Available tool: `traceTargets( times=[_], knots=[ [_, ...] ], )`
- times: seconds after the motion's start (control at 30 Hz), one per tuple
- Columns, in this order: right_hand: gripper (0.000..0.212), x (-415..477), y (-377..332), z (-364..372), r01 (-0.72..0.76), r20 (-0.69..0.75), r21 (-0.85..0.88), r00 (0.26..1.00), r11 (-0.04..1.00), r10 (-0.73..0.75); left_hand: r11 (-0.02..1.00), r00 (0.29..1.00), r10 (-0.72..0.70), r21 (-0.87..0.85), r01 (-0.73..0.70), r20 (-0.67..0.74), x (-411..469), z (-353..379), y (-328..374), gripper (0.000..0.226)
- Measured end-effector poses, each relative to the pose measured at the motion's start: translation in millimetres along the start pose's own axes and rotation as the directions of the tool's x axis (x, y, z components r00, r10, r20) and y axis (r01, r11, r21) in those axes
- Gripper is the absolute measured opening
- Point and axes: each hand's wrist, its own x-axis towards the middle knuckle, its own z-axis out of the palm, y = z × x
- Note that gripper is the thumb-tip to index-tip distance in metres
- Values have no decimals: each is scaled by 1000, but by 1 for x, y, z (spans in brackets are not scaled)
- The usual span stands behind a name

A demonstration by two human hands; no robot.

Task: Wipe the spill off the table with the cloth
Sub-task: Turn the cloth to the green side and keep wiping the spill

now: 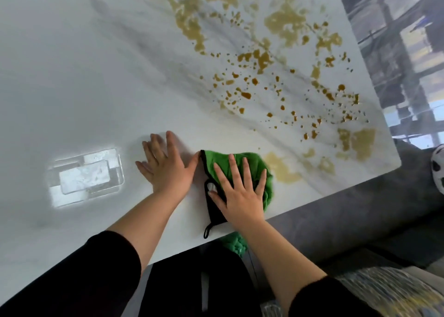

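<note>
- We have our right hand [240, 191] flat on the green cloth [254, 159], fingers spread wide, so that the palm can press a broad patch of fabric down onto the surface [84, 88].
- The cloth lies at the near edge of the surface, just beside the closest pale puddle of the spill [281, 167]. We judge this a sensible starting place, since a push away from us would carry it into the mess.
- Our left hand [165, 167] rests open on bare marble, fingers splayed and holding nothing, its thumb touching the cloth's black hem. It likely braces us as we lean forward.
- The spill spreads as brownish blotches and small drops across the far right half, so nearly all the wiping is not yet done.
- A fold of the cloth hangs over the near edge, and its black loop [206, 231] dangles there; how much fabric hangs below we cannot tell.
- The spill's far end is cut off at the top of the view.
- A bright, glassy rectangle [86, 175] lies left of our hands; whether it is a clear tray or a reflection is hard to say.
- A black-and-white object [439, 170] is cropped at the right edge.
</note>
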Motion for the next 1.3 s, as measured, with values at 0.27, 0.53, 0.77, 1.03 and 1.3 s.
traceTargets(
  times=[0.27,0.53,0.77,1.03,1.3],
  knots=[
    [66,-37,52,21,-100,31,19,995,995,99,976,974,-155,-129,178,166,-6,36,69,98],
    [63,30,79,-3,-238,92,116,969,964,228,972,954,-216,-50,231,208,-5,37,77,126],
    [65,64,101,-27,-227,91,122,972,966,217,974,939,-204,-40,223,277,-2,33,76,131],
    [68,-1,108,-3,-240,269,122,942,963,200,972,915,-207,-30,231,345,-5,21,79,156],
    [66,101,137,-52,-260,181,117,955,959,236,971,923,-216,-27,237,318,-5,24,81,156]
  ],
)
